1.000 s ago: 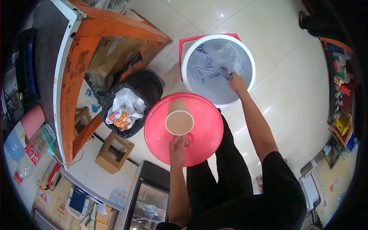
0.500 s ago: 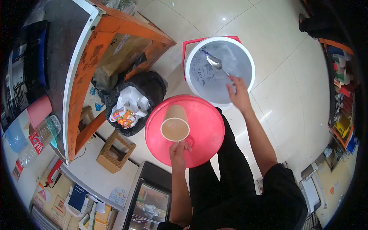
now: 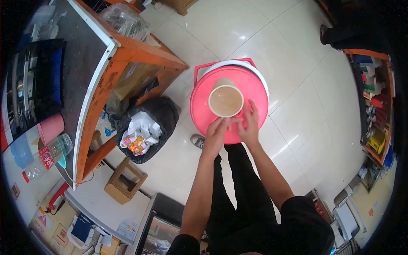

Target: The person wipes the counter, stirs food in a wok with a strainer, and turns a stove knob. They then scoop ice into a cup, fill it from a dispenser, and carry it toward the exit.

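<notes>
A beige cup point(image 3: 226, 101) with its round mouth toward me overlaps the pink round lid point(image 3: 204, 100) in this view. My left hand point(image 3: 216, 131) is closed at the cup's near rim, thumb and fingers pinched together. Beside it, my right hand point(image 3: 250, 125) has its fingers spread over the lid, close to the cup's right side. Beneath the lid is a white bucket point(image 3: 264, 80), with only part of its rim showing and its inside covered. A pink handle point(image 3: 196, 75) sticks out behind it.
A black-bagged trash bin point(image 3: 168, 123) stands to the left, beside an orange-framed table point(image 3: 127, 51). A woven brown stool point(image 3: 126, 182) is at lower left. Shelves point(image 3: 376, 102) line the right, with another person's leg point(image 3: 352, 38) above. A shoe point(image 3: 197, 141) shows near the lid.
The lid and cup have moved up and right, over the bucket. My right hand has left the spoon in the bucket and come beside my left hand; the spoon is now hidden.
</notes>
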Demonstrator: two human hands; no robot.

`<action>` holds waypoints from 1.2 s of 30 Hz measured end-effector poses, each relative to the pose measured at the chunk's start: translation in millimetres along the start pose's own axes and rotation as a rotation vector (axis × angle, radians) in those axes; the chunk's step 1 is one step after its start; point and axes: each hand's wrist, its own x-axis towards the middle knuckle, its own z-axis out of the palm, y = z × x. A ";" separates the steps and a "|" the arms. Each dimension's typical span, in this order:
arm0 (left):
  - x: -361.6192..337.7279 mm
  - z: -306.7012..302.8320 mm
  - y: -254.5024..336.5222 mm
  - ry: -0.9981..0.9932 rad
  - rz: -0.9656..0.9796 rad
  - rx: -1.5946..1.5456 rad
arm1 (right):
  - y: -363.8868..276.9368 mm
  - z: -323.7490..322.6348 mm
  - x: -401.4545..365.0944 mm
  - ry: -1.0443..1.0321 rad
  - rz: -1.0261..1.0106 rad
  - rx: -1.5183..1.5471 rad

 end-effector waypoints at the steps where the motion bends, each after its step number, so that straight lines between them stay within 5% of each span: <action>1: -6.6 0.9 9.7 0.017 -0.011 0.025 | 3.8 10.8 8.1 -0.019 -0.062 -0.088; 5: -38.7 -21.6 0.9 0.075 -0.118 0.087 | 3.3 31.6 46.7 -0.068 -0.122 -0.374; 15: -156.8 -51.3 11.4 0.196 -0.053 0.186 | 27.9 39.0 43.2 -0.124 -0.205 -0.513; 19: -210.2 -39.2 61.4 0.226 -0.027 0.090 | 9.9 23.2 57.7 -0.419 -0.028 -0.414; 21: -228.6 -42.8 64.9 0.213 0.001 0.102 | 42.4 49.9 56.5 -0.378 -0.134 -0.444; 23: -242.4 -43.4 60.6 0.250 -0.017 0.045 | 27.9 37.0 70.2 -0.571 -0.078 -0.469; 25: -257.4 -45.2 56.0 0.273 -0.042 0.027 | 4.4 31.1 87.8 -0.727 0.120 -0.489; 27: -268.9 -45.5 53.1 0.309 -0.045 0.038 | -26.5 15.8 74.9 -0.597 0.062 -0.543; 29: -283.8 -49.2 44.1 0.323 0.014 -0.069 | -37.9 10.0 46.6 -0.459 -0.177 -0.441; 30: -291.0 -49.3 43.6 0.314 0.057 -0.175 | -44.5 10.5 29.7 -0.536 -0.126 -0.327; 31: -297.1 -50.4 37.9 0.314 0.080 -0.186 | -17.1 27.7 5.4 -0.549 -0.301 -0.323; 32: -302.5 -55.5 29.2 0.311 0.101 -0.197 | -38.0 8.5 -11.5 -0.781 -0.255 0.064; 34: -312.3 -61.6 25.8 0.313 0.136 -0.222 | -85.6 -14.7 -56.5 -1.270 -0.083 0.267; 36: -331.9 -67.2 28.4 0.316 0.142 -0.248 | -209.4 -73.6 -108.1 -1.341 0.150 0.590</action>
